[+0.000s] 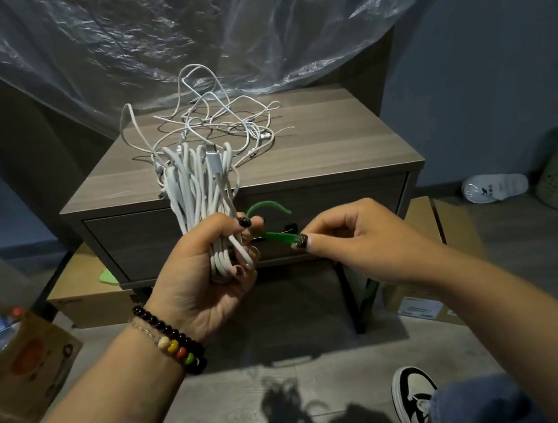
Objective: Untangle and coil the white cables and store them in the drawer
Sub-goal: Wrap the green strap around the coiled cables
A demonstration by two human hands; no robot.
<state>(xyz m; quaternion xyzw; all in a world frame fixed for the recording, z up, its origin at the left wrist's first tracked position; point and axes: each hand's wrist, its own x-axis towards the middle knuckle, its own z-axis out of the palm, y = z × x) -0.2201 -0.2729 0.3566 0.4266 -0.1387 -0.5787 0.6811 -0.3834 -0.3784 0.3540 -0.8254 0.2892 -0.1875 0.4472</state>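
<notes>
Left hand (204,270) up in front of the drawer (339,211), fingers curled tight round a fat white coil (199,188) — the loops stand upright out of the fist, a plug tip poking down by the lower fingers. Right hand (352,238) sits at three o'clock from it, thumb and forefinger pinching the end of a green tie (275,236). The tie runs from that pinch back toward the coil, and its other end arcs up at one o'clock of the left thumb, free in the air.

So this looks like the binding step: one cable coiled, tie going round its waist. Not fastened yet, by the look of it — one end loose, the other only held.

At twelve o'clock, on the nightstand (349,142) top, the tangle (223,124) of thinner white cables lies in a loose heap, well apart from the hands. Plenty left to sort.

Drawer front is flush, closed.

Next, I'd judge: the right hand needs to wrap the tie round the bundle and twist the ends together, while the left keeps the loops squeezed so none spring out. Then the drawer has to open before the coil goes in.
</notes>
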